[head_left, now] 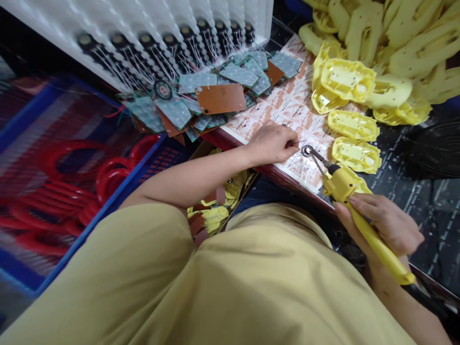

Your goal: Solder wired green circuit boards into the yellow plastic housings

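Note:
My right hand [386,223] is wrapped around a yellow soldering gun [368,235], its thumb near the front of the body. The metal tip of the gun points to the left and meets a small round black part [306,151] on the patterned board. Beside that part my left hand [275,142] rests with its fingers curled and pinched together. A fine dark wire [302,141] seems to come from the fingertips; it is hard to make out. Just right of the tip lie yellow plastic shells [356,155], one partly covered by the gun.
Circuit boards [221,98] pile up behind my left arm, wired to black round parts in a white ribbed tray [172,14]. Many yellow shells [377,38] are heaped at the back right. A blue crate [82,244] with red rings [64,206] stands left. A scrap-filled box [215,218] sits below.

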Tool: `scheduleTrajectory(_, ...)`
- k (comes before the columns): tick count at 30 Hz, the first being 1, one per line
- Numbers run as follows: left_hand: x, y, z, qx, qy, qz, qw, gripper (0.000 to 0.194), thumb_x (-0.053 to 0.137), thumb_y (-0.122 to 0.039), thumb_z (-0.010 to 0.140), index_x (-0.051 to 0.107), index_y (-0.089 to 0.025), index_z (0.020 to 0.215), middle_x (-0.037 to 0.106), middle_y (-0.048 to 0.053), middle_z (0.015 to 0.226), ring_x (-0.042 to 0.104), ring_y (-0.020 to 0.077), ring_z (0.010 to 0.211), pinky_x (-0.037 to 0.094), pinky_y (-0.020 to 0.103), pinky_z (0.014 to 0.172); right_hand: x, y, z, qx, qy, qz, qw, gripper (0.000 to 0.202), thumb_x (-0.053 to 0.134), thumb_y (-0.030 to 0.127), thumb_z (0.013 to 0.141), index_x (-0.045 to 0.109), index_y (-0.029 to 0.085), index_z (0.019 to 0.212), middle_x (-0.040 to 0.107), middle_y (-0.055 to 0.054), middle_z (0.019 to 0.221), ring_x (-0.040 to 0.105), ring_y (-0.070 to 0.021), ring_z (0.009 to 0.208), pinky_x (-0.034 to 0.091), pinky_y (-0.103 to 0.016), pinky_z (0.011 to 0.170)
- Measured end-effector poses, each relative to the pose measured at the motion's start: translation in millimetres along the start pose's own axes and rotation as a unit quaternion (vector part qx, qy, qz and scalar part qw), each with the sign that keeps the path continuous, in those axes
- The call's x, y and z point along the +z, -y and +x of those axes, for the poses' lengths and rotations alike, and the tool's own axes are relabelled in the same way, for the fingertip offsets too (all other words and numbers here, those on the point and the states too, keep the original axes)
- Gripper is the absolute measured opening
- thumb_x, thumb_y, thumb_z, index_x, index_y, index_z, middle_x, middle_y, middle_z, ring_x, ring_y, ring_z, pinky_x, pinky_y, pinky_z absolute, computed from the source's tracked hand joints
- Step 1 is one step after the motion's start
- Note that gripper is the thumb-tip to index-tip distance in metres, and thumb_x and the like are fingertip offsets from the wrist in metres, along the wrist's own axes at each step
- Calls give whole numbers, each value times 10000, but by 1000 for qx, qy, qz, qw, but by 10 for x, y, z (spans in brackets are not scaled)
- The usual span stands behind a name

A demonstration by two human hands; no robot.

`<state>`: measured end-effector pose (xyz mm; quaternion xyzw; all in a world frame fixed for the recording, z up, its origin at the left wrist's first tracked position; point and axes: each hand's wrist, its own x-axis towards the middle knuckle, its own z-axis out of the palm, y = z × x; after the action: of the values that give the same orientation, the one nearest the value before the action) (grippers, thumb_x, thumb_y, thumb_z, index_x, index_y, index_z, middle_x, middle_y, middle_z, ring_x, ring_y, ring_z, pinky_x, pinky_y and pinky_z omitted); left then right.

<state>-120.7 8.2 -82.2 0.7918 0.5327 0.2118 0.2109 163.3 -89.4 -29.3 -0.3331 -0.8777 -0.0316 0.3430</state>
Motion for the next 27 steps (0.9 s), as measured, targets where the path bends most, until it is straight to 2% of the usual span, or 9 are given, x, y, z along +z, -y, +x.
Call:
scheduleTrajectory(5, -5, -6, 7, -11, 10, 6, 1000, 165, 681, -234, 883, 838, -219, 933, 836, 34, 926, 785, 260, 987, 529, 462, 1039, 51, -8, 7, -28, 2, 2, 1000, 351, 903, 47, 843, 711, 217, 1083, 814, 10, 917, 794, -167, 762, 676, -252, 715)
scheduleTrajectory(11, -8, -20, 17, -14, 13, 6, 1000, 173, 664, -241, 889, 833, -219, 922, 823, 36, 897, 773, 251, 964, 530, 459, 1038, 63, 2, 102, -38, 8, 19, 999, 331, 911, 63, 847, 704, 205, 1062, 800, 2, 881, 786, -171, 734, 665, -251, 687)
scheduleTrajectory(15, -26, -42, 19, -16, 23, 4, 1000, 164, 671, -233, 881, 830, -219, 918, 814, 32, 879, 768, 245, 951, 533, 452, 1035, 1, 9, 91, -7, -23, 14, 1000, 281, 907, 123, 878, 697, 224, 1033, 789, 16, 859, 781, -166, 721, 663, -243, 674)
scheduleTrajectory(19, -29, -45, 19, -21, 23, 3, 1000, 177, 654, -229, 888, 828, -221, 919, 807, 31, 866, 763, 244, 939, 532, 455, 1029, -49, -7, 27, 18, -30, -7, 999, 275, 889, 187, 911, 722, 248, 1120, 794, 31, 865, 783, -163, 706, 654, -226, 654)
scheduleTrajectory(22, -7, -20, 20, -15, 14, 1, 1000, 160, 660, -233, 879, 819, -222, 892, 798, 23, 842, 757, 234, 912, 532, 445, 1016, -64, -38, -39, 27, -41, -72, 996, 463, 908, 218, 898, 725, 228, 1322, 823, 1, 913, 788, -171, 691, 635, -212, 630)
scheduleTrajectory(24, 9, -4, 18, -4, 2, -4, 1000, 149, 661, -237, 875, 810, -226, 872, 790, 13, 822, 752, 220, 891, 533, 427, 1004, -65, -69, -92, 29, -47, -108, 993, 643, 912, 245, 899, 666, 254, 1493, 836, -13, 947, 799, -186, 701, 627, -212, 610)
scheduleTrajectory(27, 10, -1, 5, 8, -5, -11, 1000, 141, 664, -245, 866, 803, -222, 881, 791, 11, 825, 754, 212, 887, 532, 404, 999, -61, -126, -181, 41, -64, -97, 992, 782, 929, 230, 868, 617, 323, 1579, 846, -12, 967, 809, -206, 706, 627, -222, 588)
